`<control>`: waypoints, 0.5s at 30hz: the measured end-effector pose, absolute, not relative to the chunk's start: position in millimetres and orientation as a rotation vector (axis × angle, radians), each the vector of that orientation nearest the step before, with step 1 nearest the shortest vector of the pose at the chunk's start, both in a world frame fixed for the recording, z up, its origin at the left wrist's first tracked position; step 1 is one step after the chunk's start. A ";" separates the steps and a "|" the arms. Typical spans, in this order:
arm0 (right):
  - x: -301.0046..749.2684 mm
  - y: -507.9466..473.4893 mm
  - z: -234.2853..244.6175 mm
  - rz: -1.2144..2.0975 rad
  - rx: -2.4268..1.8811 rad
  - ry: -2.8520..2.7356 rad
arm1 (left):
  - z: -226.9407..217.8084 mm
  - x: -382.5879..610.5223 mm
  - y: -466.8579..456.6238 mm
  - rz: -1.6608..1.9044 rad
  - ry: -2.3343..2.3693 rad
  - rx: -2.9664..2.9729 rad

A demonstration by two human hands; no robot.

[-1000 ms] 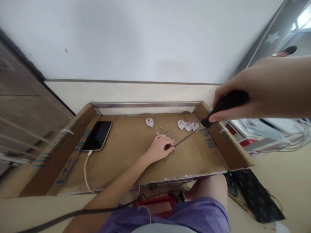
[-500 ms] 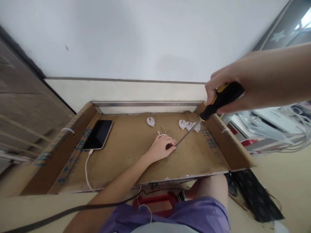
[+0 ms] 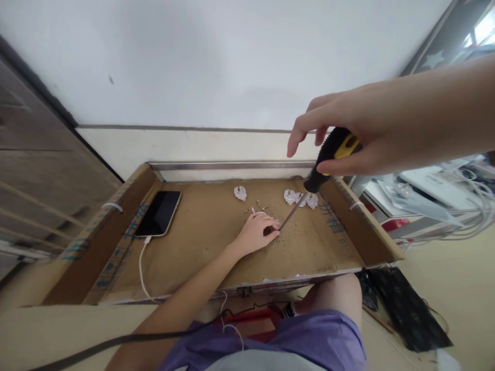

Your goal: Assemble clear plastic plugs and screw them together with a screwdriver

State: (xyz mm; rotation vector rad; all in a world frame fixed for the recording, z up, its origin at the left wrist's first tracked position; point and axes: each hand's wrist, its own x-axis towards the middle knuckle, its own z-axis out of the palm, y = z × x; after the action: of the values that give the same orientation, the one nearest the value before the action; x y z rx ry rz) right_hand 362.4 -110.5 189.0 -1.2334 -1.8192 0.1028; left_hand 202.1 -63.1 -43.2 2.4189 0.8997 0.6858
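Observation:
My right hand (image 3: 359, 136) grips the black and yellow handle of a screwdriver (image 3: 328, 157), index finger lifted off. Its thin shaft slants down left, the tip meeting my left hand (image 3: 257, 233). That hand rests on the cardboard tray (image 3: 185, 242), fingers pinched round a small dark part that I cannot make out. Small brass screws (image 3: 258, 206) lie just behind it. A white plug part (image 3: 240, 193) sits at the back middle. Three more white plug parts (image 3: 299, 198) lie in a row at the back right, under the screwdriver handle.
A black phone (image 3: 158, 214) lies at the tray's left with a white cable (image 3: 142, 268) running toward me. Raised cardboard walls (image 3: 363, 226) edge the tray. White cables and boxes (image 3: 444, 206) sit at the right. A wall stands behind.
My right hand has moved left and risen, steepening the screwdriver; its handle has turned so more yellow shows and the index finger has lifted. My left hand stays put.

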 end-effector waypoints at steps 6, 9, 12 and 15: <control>368.7 -110.6 227.8 0.027 -1.240 -2.196 | -41.2 200.8 -63.8 0.668 0.887 2.439; 352.7 -110.8 247.2 -0.203 -1.348 -2.667 | -40.5 200.6 -64.2 0.655 0.888 2.462; 339.4 -108.0 246.5 -0.186 -1.531 -2.535 | -40.8 200.6 -64.3 0.650 0.884 2.479; 340.5 -100.3 235.6 0.133 -1.436 -2.095 | -42.0 200.8 -64.0 0.663 0.884 2.480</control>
State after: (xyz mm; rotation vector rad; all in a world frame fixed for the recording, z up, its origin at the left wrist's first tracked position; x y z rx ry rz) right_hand 340.5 -100.3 235.6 -1.4357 -2.0952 0.1335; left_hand 200.8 -64.0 -42.0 2.4795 0.8836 0.6626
